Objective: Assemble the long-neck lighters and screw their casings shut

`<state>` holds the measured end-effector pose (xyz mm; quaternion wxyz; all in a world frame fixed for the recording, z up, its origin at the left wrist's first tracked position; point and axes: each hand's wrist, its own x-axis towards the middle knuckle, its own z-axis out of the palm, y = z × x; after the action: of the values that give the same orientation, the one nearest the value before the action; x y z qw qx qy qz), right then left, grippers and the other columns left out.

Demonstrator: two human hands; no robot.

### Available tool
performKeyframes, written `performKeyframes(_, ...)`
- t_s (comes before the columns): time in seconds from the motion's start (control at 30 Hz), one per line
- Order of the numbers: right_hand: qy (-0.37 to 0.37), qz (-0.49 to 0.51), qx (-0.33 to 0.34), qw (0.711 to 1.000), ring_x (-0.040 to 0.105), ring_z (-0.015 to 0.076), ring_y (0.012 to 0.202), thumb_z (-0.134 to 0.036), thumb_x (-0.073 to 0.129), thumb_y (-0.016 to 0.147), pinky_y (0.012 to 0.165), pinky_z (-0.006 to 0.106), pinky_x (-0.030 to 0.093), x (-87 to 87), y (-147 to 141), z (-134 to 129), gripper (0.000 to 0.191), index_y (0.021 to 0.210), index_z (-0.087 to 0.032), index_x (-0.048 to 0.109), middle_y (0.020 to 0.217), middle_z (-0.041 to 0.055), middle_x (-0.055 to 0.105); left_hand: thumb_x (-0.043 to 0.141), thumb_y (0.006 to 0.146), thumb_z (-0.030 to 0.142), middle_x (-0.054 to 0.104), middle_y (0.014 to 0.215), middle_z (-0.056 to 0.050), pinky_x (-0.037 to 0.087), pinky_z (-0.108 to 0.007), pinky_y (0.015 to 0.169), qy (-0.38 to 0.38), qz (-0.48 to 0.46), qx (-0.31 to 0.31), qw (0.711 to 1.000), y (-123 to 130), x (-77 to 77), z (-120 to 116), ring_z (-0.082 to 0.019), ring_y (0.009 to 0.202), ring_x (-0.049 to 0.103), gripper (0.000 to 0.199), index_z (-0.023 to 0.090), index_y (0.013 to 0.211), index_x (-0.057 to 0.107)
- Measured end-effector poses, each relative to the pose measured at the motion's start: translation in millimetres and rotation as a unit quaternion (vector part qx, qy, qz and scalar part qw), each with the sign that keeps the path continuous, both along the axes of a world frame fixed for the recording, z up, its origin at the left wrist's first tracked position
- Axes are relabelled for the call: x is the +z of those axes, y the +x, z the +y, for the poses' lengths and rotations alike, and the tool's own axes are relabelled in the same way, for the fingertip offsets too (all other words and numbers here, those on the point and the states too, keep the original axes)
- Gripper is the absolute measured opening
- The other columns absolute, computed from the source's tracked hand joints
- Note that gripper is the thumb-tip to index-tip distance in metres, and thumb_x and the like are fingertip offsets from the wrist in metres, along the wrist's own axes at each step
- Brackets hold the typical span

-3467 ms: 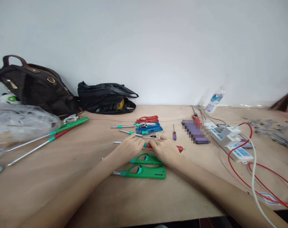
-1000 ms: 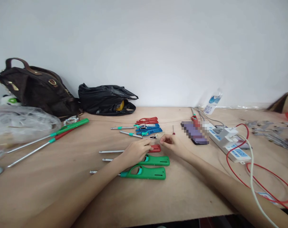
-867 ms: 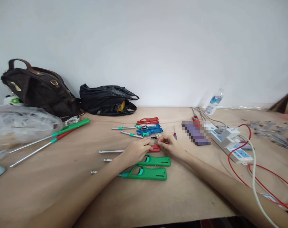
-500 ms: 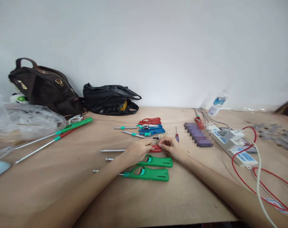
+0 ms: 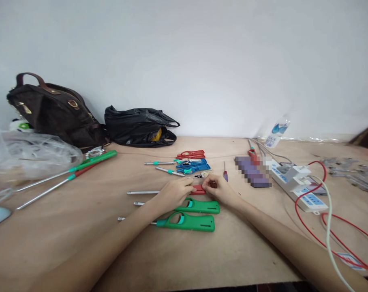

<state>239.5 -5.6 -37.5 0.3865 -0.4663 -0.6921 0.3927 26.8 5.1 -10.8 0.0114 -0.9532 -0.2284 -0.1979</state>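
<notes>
A red long-nosed lighter (image 5: 199, 190) lies on the table with its metal tube pointing left. My left hand (image 5: 175, 194) covers its middle, fingers closed on the handle. At the handle's right end, my right hand (image 5: 219, 188) has thumb and fingertips bent in and touching it. Two green long-nosed lighters (image 5: 202, 207) lie just nearer to me, partly under my left forearm. Beyond my hands are opened blue lighter halves (image 5: 196, 167), red handle shells (image 5: 191, 155) and loose metal tubes with teal collars (image 5: 171, 172). Right of these is a small screwdriver (image 5: 225, 174).
A white power strip (image 5: 308, 200) with red and white cables lies right, near a purple pixelated object (image 5: 253, 172) and a water bottle (image 5: 277, 132). Metal parts (image 5: 354, 174) sit far right. A dark backpack (image 5: 56, 109), black bag (image 5: 138, 125) and clear plastic bag (image 5: 38, 154) stand left.
The whole view has shifted slightly. Both hands stay on the red lighter, with hardly any visible movement of the fingers.
</notes>
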Motion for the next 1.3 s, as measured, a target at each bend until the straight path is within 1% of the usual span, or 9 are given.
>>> performKeyframes(0.17,0.131,-0.156,0.013,0.979,0.049,0.0137,0.066,-0.013,0.048,0.080,0.061,0.025,0.039,4.5,-0.4,-2.4,0.008,0.074,-0.018,0.051,0.071,0.0002,0.053,0.042,0.090,0.009,0.059,0.087,-0.005,0.044,-0.025,0.070,-0.007,0.002,-0.006,1.000,0.0,-0.6,0.4,-0.017,0.080,0.055,0.025,0.014,0.089,0.066)
performKeyframes(0.33,0.262,-0.343,0.028,0.902,0.050,0.0198,0.083,-0.011,0.046,0.084,0.074,0.031,0.041,12.5,-2.4,-5.4,0.010,0.081,-0.018,0.052,0.085,0.0065,0.057,0.041,0.091,0.011,0.060,0.090,-0.006,0.045,-0.026,0.074,-0.011,0.003,-0.016,1.000,-0.1,-1.4,1.3,-0.017,0.083,0.056,0.025,0.014,0.089,0.065)
performKeyframes(0.53,0.270,-0.456,0.064,0.846,0.052,0.0214,0.089,-0.017,0.048,0.089,0.080,0.033,0.042,15.2,-3.1,1.9,0.012,0.092,-0.016,0.059,0.094,0.0092,0.060,0.041,0.092,0.012,0.061,0.093,-0.006,0.045,-0.027,0.080,-0.006,-0.008,-0.031,0.999,0.0,-1.5,2.0,-0.017,0.087,0.057,0.024,0.014,0.091,0.065)
performKeyframes(0.8,0.243,-0.473,0.097,0.841,0.057,0.0204,0.088,-0.025,0.046,0.092,0.080,0.031,0.041,26.9,-5.9,9.8,0.020,0.089,-0.016,0.064,0.091,0.0089,0.065,0.042,0.091,0.010,0.061,0.093,-0.006,0.045,-0.027,0.079,-0.013,-0.002,-0.022,1.000,-0.1,0.1,0.5,-0.017,0.086,0.056,0.023,0.015,0.089,0.064)
performKeyframes(0.9,0.194,-0.493,0.009,0.848,0.061,0.0203,0.085,-0.036,0.042,0.095,0.073,0.029,0.042,41.6,2.6,9.6,0.028,0.090,-0.017,0.063,0.090,0.0101,0.066,0.042,0.090,0.010,0.060,0.092,-0.006,0.045,-0.027,0.077,-0.010,0.002,-0.016,1.000,-0.2,0.1,0.3,-0.017,0.085,0.056,0.024,0.015,0.091,0.065)
performKeyframes(0.97,0.146,-0.543,-0.117,0.819,0.063,0.0245,0.086,-0.042,0.042,0.093,0.070,0.031,0.043,47.9,14.6,11.7,0.035,0.095,-0.014,0.062,0.091,0.0149,0.067,0.042,0.090,0.010,0.060,0.091,-0.006,0.044,-0.027,0.075,-0.007,0.005,-0.007,1.000,-0.3,-0.3,0.4,-0.018,0.084,0.056,0.023,0.014,0.088,0.065)
performKeyframes(1.03,0.072,-0.593,-0.197,0.778,0.063,0.0302,0.091,-0.046,0.048,0.089,0.070,0.033,0.044,47.9,29.0,15.4,0.040,0.096,-0.010,0.063,0.094,0.0204,0.067,0.042,0.090,0.009,0.059,0.090,-0.006,0.044,-0.027,0.074,-0.006,0.007,-0.004,1.000,-0.6,-0.8,0.7,-0.018,0.084,0.055,0.023,0.014,0.087,0.064)
performKeyframes(1.17,-0.027,-0.603,-0.175,0.778,0.065,0.0292,0.093,-0.035,0.042,0.091,0.070,0.034,0.045,38.7,53.7,23.0,0.035,0.091,-0.011,0.067,0.100,0.0197,0.068,0.042,0.089,0.009,0.058,0.089,-0.006,0.042,-0.026,0.072,-0.007,0.009,-0.009,1.000,-1.0,-0.3,1.0,-0.018,0.083,0.055,0.023,0.014,0.087,0.064)
performKeyframes(1.3,0.023,-0.562,-0.262,0.784,0.065,0.0290,0.091,-0.029,0.047,0.087,0.069,0.034,0.046,45.1,69.5,27.6,0.026,0.090,-0.011,0.065,0.098,0.0207,0.067,0.042,0.089,0.009,0.058,0.089,-0.006,0.042,-0.026,0.069,-0.003,0.021,-0.002,1.000,-0.8,1.8,0.0,-0.018,0.082,0.055,0.023,0.014,0.087,0.064)
